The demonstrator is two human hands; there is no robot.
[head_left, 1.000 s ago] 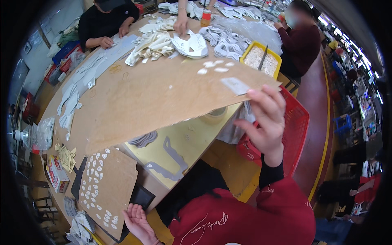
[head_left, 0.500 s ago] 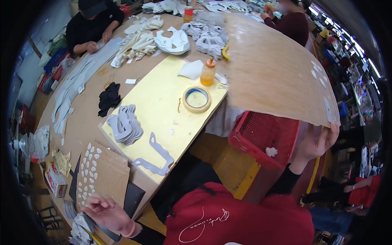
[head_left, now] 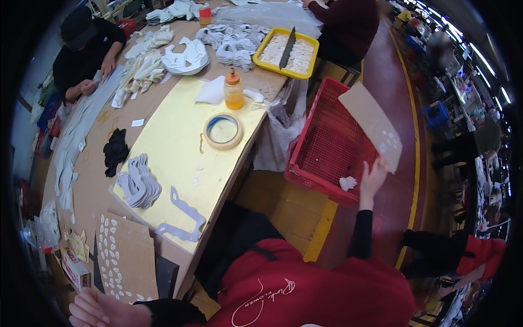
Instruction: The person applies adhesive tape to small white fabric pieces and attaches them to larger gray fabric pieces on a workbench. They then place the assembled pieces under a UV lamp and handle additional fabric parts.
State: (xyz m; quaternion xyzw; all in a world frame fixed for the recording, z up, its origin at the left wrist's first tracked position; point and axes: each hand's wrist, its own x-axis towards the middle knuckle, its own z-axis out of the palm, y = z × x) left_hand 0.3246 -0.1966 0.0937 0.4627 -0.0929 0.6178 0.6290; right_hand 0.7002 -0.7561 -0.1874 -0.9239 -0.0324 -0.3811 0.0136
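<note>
My right hand [head_left: 375, 179] grips the near end of a brown cardboard sheet [head_left: 370, 117], tilted above the right side of a red plastic crate [head_left: 305, 170]. A few white oval pieces [head_left: 390, 140] lie near that end of the sheet. A white scrap [head_left: 347, 183] rests in the crate. At the lower left, my left hand [head_left: 101, 309] has loosely bent fingers and nothing visible in it. Close to it, a second brown cardboard [head_left: 136, 253] carries rows of white oval pieces [head_left: 109, 250].
On the yellow board [head_left: 174, 131] are a tape roll [head_left: 222, 131], an orange-capped bottle [head_left: 233, 90] and grey cut pieces [head_left: 139, 182]. A yellow tray [head_left: 312, 56] with a dark blade stands at the table's corner. Co-workers [head_left: 87, 49] sit across the table.
The cardboard sheet has swung from the table's right end to above the crate, uncovering the yellow tray. My right hand moved with it. My left hand shifted down and left; the view turned.
</note>
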